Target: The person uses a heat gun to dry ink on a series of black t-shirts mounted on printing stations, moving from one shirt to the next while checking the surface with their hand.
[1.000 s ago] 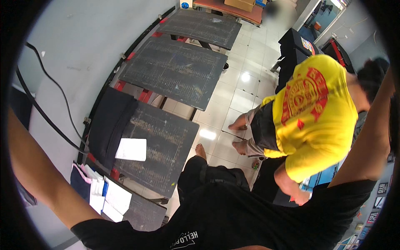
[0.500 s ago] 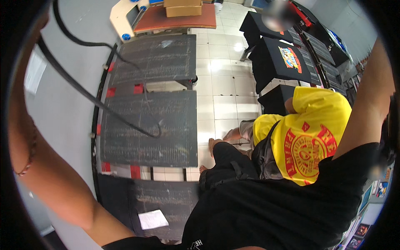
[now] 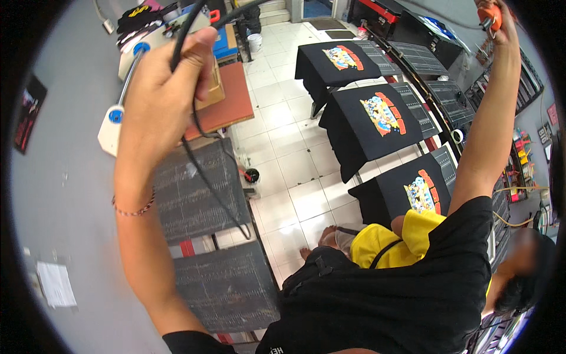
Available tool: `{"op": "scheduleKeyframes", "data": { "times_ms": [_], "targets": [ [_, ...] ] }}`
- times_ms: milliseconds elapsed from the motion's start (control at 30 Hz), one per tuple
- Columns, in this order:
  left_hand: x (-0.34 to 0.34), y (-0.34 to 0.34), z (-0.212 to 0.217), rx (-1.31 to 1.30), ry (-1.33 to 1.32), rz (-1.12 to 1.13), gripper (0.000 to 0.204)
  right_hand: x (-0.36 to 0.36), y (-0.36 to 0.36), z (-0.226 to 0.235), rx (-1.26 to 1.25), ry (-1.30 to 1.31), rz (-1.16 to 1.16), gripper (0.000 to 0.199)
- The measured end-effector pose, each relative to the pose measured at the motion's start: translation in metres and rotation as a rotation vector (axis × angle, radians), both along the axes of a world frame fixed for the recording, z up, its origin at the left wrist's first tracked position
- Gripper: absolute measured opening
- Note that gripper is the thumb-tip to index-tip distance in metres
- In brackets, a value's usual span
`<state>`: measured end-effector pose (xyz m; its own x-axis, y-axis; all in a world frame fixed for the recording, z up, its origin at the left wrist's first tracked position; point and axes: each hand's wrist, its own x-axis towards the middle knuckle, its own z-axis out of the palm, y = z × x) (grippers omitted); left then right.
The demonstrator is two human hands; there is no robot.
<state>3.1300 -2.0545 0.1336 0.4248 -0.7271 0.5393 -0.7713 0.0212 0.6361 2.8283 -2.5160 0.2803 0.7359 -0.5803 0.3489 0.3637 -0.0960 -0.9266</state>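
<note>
My left hand (image 3: 165,94) is raised at the upper left, its fingers closed round a thick black cable (image 3: 203,177) that loops down over the dark boards. At the top right edge, my raised right hand (image 3: 502,36) grips an orange object with a metal tip (image 3: 489,17). A dark cord runs to it from the upper edge; its exact kind is unclear. Several black T-shirts with colourful prints lie stretched over boards on the right, among them a middle shirt (image 3: 383,115).
Dark flat boards (image 3: 203,189) line the left wall. Beyond them stands a red-brown table (image 3: 239,100) with a cardboard box. A tiled floor aisle (image 3: 295,171) separates the rows. Close on my right is a co-worker in a yellow shirt (image 3: 377,242); a tape roll (image 3: 457,136) sits on the right rail.
The view has shifted, bringing my left hand with the cable and my right hand with the orange object into sight. The co-worker's head now shows at the lower right.
</note>
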Motion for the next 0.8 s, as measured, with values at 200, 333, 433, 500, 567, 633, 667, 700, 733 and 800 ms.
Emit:
{"op": "scheduleKeyframes", "data": {
  "times_ms": [200,333,433,500,567,633,667,700,733,800],
  "targets": [
    [0.057,-0.121,-0.041,0.184,0.369,-0.38,0.051,-0.051,-0.145,-0.061,0.056,-0.249,-0.077,0.02],
    [0.103,-0.207,-0.094,0.25,0.334,-0.594,0.051,-0.032,-0.15,-0.096,0.105,-0.284,-0.233,0.02],
    [0.143,-0.269,-0.13,0.194,0.358,-0.722,0.051,-0.018,-0.158,-0.11,0.047,-0.272,-0.476,0.021],
    [0.175,-0.3,-0.158,0.182,0.404,-0.718,0.051,0.016,-0.153,-0.133,0.093,-0.293,-0.562,0.021],
    [0.2,-0.339,-0.18,0.123,0.498,-0.706,0.046,0.04,-0.155,-0.146,0.053,-0.25,-0.487,0.023],
    [0.23,-0.375,-0.199,0.089,0.553,-0.677,0.046,0.085,-0.168,-0.16,0.068,-0.214,-0.612,0.024],
    [0.245,-0.39,-0.206,0.098,0.57,-0.632,0.046,0.103,-0.176,-0.169,0.102,-0.205,-0.548,0.024],
    [0.261,-0.405,-0.214,0.101,0.576,-0.583,0.046,0.124,-0.186,-0.178,0.132,-0.205,-0.478,0.024],
    [0.28,-0.422,-0.221,0.104,0.583,-0.528,0.046,0.166,-0.192,-0.185,0.17,-0.244,-0.773,0.024],
    [0.319,-0.458,-0.247,0.121,0.579,-0.489,0.047,0.202,-0.231,-0.204,0.228,-0.215,-0.641,0.02]
  ]
}}
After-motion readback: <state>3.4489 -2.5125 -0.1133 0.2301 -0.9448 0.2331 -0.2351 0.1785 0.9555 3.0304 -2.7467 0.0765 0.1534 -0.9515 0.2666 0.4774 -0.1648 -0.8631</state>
